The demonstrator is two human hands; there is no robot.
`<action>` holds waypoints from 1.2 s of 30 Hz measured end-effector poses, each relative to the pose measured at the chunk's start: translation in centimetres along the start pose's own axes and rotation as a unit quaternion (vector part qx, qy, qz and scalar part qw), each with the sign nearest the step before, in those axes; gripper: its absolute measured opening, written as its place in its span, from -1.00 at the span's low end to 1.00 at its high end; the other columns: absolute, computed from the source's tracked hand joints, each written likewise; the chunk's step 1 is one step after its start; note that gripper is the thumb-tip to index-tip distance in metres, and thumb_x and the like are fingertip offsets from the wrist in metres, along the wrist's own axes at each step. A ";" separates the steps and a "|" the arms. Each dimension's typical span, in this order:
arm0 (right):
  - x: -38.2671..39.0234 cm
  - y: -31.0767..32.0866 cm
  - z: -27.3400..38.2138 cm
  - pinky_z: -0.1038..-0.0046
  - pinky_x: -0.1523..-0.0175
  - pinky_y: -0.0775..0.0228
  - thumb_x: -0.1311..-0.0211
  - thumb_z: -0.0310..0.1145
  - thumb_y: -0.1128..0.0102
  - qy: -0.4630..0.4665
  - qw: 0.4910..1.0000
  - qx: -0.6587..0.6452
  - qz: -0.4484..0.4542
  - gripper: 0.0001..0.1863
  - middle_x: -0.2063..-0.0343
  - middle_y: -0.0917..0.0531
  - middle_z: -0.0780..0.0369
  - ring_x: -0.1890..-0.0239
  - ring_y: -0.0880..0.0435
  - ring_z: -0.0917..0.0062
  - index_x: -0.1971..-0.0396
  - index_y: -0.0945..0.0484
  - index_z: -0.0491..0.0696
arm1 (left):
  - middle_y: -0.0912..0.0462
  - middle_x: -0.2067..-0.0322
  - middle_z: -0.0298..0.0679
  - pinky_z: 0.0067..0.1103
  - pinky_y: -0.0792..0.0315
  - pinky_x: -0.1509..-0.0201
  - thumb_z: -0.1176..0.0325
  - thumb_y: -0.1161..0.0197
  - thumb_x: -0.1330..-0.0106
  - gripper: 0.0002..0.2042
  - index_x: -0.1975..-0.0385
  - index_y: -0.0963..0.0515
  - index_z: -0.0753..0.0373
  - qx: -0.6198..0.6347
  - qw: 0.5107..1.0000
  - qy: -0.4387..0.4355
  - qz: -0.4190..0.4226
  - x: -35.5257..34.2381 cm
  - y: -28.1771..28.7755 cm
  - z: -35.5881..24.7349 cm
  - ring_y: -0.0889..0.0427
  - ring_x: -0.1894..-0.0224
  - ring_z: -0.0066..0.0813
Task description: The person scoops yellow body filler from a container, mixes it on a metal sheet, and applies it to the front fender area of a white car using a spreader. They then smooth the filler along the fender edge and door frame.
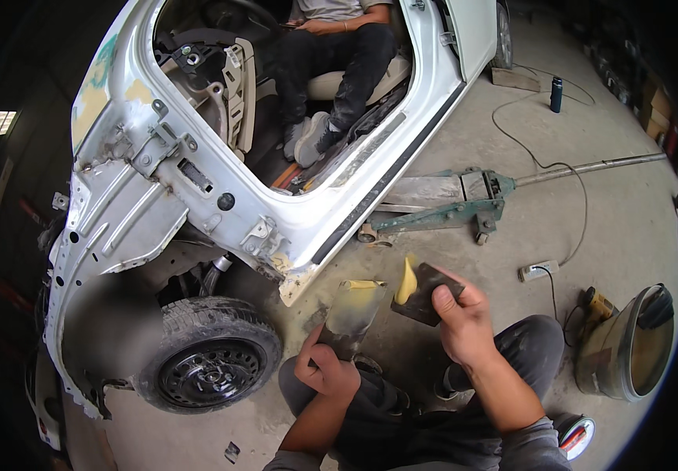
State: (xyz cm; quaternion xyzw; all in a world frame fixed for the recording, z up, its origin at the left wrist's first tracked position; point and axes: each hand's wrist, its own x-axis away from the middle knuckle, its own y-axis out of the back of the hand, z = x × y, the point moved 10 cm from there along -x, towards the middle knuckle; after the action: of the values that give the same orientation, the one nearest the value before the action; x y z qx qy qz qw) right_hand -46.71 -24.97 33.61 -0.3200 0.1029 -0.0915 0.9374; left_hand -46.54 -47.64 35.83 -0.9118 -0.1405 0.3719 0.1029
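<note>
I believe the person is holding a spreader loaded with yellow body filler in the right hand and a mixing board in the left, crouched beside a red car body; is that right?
Not quite: the head view shows the car body is white, not red. The rest holds: the right hand holds the spreader with yellow body filler, and the left hand holds the mixing board.

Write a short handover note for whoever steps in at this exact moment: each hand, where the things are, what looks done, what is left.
Left hand: grips a wide spreader by its lower end, a strip of yellow filler on its top edge.
Right hand: holds a dark mixing board with a lump of yellow filler on it.
White car body: stripped, sill corner chipped and bare just ahead of the hands. A floor jack lies beside the sill.
Done: filler is on the tools.
Left: no fresh filler visible on the sill corner.
</note>
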 end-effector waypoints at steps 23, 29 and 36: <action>3.9 -6.5 3.3 0.39 0.10 -0.41 0.12 -0.68 -0.15 0.291 0.856 0.422 0.067 -0.52 0.24 -0.56 0.15 0.20 -0.53 0.26 0.08 -0.57 -0.06 | -0.62 0.43 -0.15 -0.62 -0.42 0.34 0.12 -0.03 -0.35 -0.56 0.31 -0.54 0.50 -0.162 0.980 -0.027 0.114 0.2 -3.1 -0.7 -0.55 0.40 -0.50; 2.4 -3.6 -0.8 0.43 0.07 -0.41 -0.19 -0.54 -0.08 0.071 0.946 0.285 0.137 -0.72 0.23 -0.59 0.18 0.18 -0.56 0.48 0.08 -0.55 -0.10 | -0.63 0.46 -0.14 -0.62 -0.43 0.34 0.13 -0.05 -0.36 -0.55 0.24 -0.53 0.55 -0.115 0.993 -0.026 0.018 -0.8 -0.3 -0.2 -0.58 0.40 -0.51; -1.7 -2.3 2.7 0.43 -0.10 -0.33 -0.29 -0.34 -0.06 -0.016 0.976 -0.211 0.051 -0.69 0.08 -0.55 0.22 0.04 -0.51 0.52 0.01 -0.46 -0.15 | -0.60 0.28 -0.16 -0.60 -0.39 0.12 0.19 -0.09 -0.35 -0.62 0.31 -0.51 0.51 0.129 0.965 0.230 0.003 1.2 -0.8 3.4 -0.53 0.21 -0.54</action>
State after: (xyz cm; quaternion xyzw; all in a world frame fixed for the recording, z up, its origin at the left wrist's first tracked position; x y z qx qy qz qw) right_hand -47.96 -24.79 37.31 -0.5060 0.1214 -0.0151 0.8538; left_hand -48.31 -46.22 32.88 -0.9521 -0.0606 0.1676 0.2483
